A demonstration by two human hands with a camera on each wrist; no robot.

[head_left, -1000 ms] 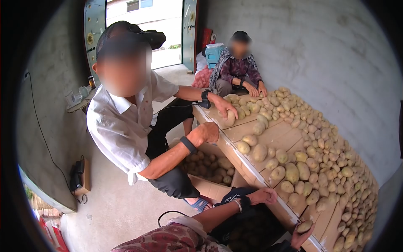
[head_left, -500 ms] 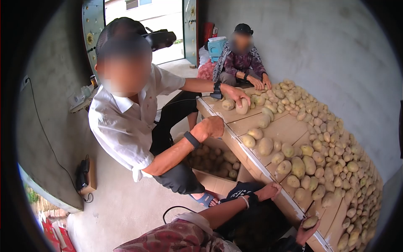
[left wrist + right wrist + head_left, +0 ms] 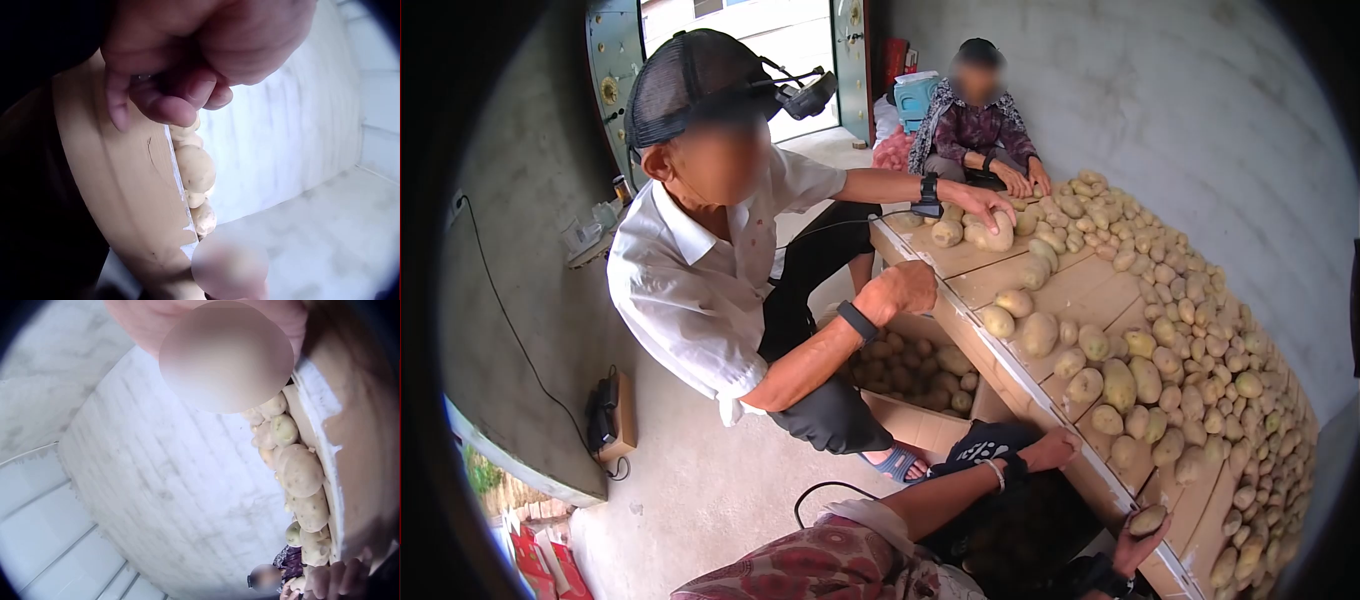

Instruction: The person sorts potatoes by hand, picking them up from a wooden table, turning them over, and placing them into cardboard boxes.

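At the table's near edge, my left hand (image 3: 1052, 449) hangs beside the cardboard side with fingers loosely curled, holding nothing. The left wrist view shows this hand (image 3: 200, 50) close up, fingertips bent inward, in front of the tan table side (image 3: 119, 169). My right hand (image 3: 1138, 545) grips a potato (image 3: 1147, 519) at the edge, to the right of my left hand. In the right wrist view only part of the right hand (image 3: 144, 322) shows; a blurred patch hides what it holds. Many potatoes (image 3: 1118, 384) lie across the cardboard-covered top (image 3: 1070, 300).
A person in a white shirt (image 3: 690, 290) sits at the left, one hand on a potato (image 3: 992, 236). Another person (image 3: 980, 130) sits at the far end, hands on potatoes. A box of potatoes (image 3: 915, 425) stands below the table edge. Grey walls enclose the space.
The head view has shifted. The white-shirted person's far hand has moved a potato farther across the top. My left fingers are more curled; my right hand still grips its potato.
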